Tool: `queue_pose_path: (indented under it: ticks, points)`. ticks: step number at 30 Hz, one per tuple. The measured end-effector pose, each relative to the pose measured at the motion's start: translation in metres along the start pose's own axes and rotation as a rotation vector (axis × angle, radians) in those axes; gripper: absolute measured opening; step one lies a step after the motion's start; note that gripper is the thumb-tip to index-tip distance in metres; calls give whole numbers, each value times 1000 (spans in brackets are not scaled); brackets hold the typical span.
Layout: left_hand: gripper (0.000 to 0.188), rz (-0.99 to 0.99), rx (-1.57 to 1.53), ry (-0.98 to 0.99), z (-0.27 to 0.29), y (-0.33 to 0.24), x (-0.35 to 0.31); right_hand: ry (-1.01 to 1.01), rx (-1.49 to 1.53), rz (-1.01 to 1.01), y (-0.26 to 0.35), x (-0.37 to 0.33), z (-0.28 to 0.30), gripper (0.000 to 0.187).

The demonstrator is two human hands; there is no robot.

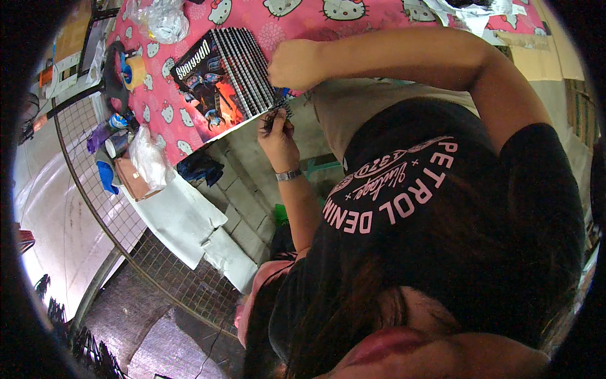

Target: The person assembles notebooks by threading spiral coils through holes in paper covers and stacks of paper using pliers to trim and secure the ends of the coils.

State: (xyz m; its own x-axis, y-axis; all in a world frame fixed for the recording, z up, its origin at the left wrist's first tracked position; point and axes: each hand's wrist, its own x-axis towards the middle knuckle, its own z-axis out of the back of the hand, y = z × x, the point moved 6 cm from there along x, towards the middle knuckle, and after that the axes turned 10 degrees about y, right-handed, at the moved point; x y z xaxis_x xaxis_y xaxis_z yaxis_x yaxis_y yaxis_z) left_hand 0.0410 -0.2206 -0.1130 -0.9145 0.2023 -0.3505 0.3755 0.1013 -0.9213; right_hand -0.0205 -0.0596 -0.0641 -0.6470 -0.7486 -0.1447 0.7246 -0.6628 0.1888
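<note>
A fanned stack of booklets (214, 85) with dark, red and orange illustrated covers lies near the table's front edge, its overlapping edges making black and white stripes. At the stack's near right corner, my left hand (278, 140), with a metal watch on the wrist, pinches a small dark tangle of wiry, coil-like strands (276, 119). My right hand (295, 66) is closed at the right side of the stack, its back turned up. Whatever its fingers hold is hidden under the hand.
The table has a pink cartoon-cat cloth (158, 69). A clear plastic bag (158, 20) lies at the back left, near a yellow tape roll (134, 72). Left of me are a wire mesh rack (95, 151), a brown pouch (134, 178) and white sheets (180, 218). Papers (470, 16) lie at the far right.
</note>
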Motion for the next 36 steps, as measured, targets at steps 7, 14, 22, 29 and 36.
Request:
queue_pose_path:
  ticks: [7,14,22,29,36]
  points:
    - [10,54,-101,-65,6,3,-3,-360,-25,-4,-14,-15,-11,21]
    - [12,52,-20,-32,1,12,3,141,16,-17,4,2,-8,31]
    - [13,70,-185,-111,-6,6,0,-217,-2,-34,-8,-11,-20,30]
    - [11,40,-9,-21,1,14,6,20,135,5,2,-6,-13,22]
    - [11,63,-139,-62,6,17,5,-127,-3,-69,-16,-9,-28,19]
